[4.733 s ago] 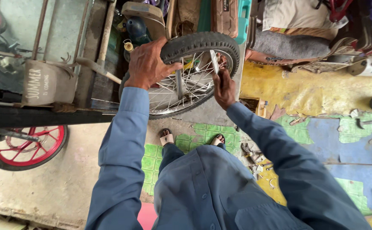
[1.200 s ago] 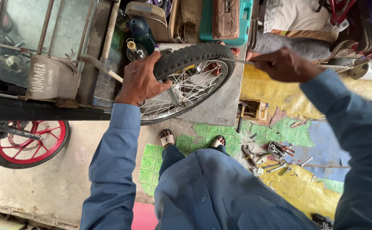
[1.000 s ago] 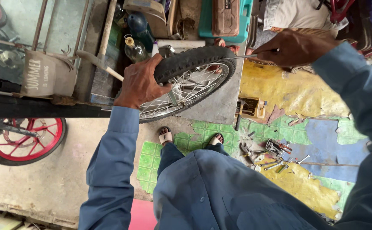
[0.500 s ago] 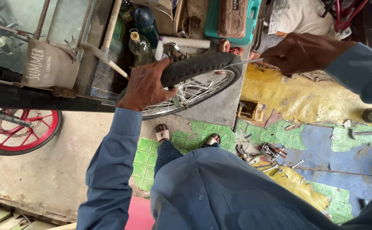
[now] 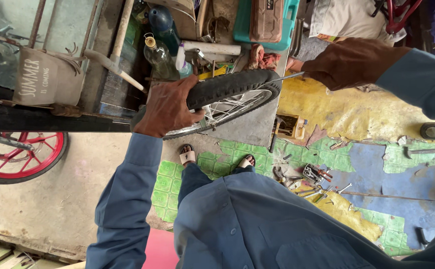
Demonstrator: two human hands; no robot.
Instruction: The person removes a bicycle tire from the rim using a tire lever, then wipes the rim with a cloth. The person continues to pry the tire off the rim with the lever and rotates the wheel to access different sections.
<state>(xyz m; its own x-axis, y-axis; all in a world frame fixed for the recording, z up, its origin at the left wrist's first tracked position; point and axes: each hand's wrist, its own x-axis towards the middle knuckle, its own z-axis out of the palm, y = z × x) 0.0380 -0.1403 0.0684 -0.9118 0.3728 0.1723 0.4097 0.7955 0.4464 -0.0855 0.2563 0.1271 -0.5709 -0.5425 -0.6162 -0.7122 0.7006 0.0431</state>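
The bicycle wheel (image 5: 227, 102), black tyre on a spoked rim, lies tilted over the grey bench (image 5: 252, 129) at the centre of the view. The left hand (image 5: 167, 107) clamps its 9 o'clock edge, fingers (image 5: 190, 117) wrapped over the tyre. At the wheel's 2 o'clock the right hand (image 5: 349, 62) is closed around a thin metal rod (image 5: 284, 77) whose tip touches the tyre; half a second ago the hand sat nearer the wheel. A glass bottle (image 5: 160, 57) stands at 11 o'clock, a teal case (image 5: 264, 20) at 12, scattered tools (image 5: 312, 177) on the floor at 5, and a red wheel (image 5: 18, 157) at 8.
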